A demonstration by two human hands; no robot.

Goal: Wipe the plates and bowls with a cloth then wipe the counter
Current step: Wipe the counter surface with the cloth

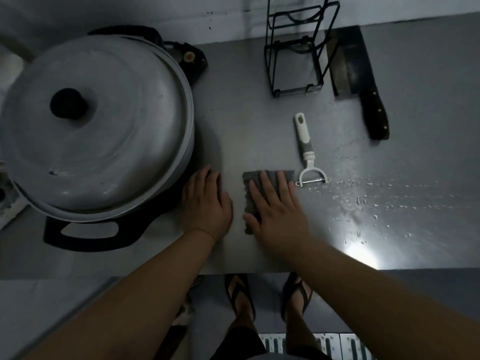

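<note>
Bare forearms are seen reaching in from the near edge in the head view. The right grip [278, 211] is laid flat, fingers straight, pressing a folded grey cloth [246, 178] onto the grey metal surface [259, 126]; nothing is clasped. The left grip [207, 201] is rested released on the surface beside the large lidded aluminium pot [96, 126]. No plates or bowls are shown, so the counter stage is judged underway. Scattered water droplets [363, 198] to the right, beyond the white-handled peeler [306, 149], are left unwiped.
</note>
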